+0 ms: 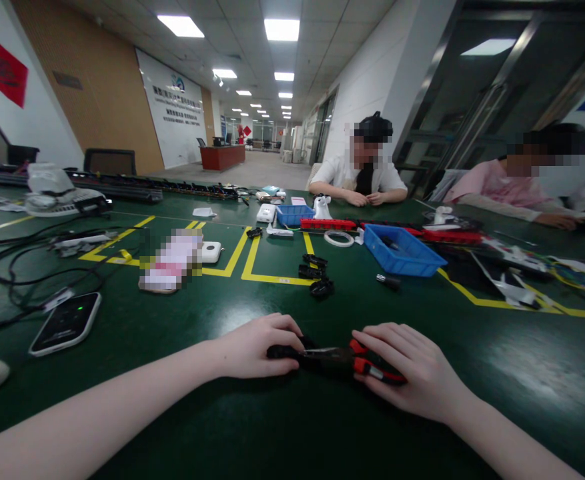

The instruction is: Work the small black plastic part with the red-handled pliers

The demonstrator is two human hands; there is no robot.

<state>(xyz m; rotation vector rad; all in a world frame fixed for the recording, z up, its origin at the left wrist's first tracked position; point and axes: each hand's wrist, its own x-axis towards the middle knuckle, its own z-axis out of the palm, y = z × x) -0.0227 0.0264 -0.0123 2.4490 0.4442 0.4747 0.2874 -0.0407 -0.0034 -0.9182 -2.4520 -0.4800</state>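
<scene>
My left hand [257, 347] rests on the green table [172, 400] with its fingers curled round a small black part [282, 351]. My right hand [412, 370] is closed on the red and black handles of a pair of pliers [342, 360]. The pliers' jaws point left and meet the black part between my two hands. Three more black parts [316, 273] lie in a loose row a little beyond my hands, near the yellow floor-tape lines [252, 263].
A blue tray [403, 252] stands beyond my right hand, with a small black cylinder [388, 282] in front of it. A phone [66, 323] and black cables [17, 273] lie at left. Two people sit across the table at the back right.
</scene>
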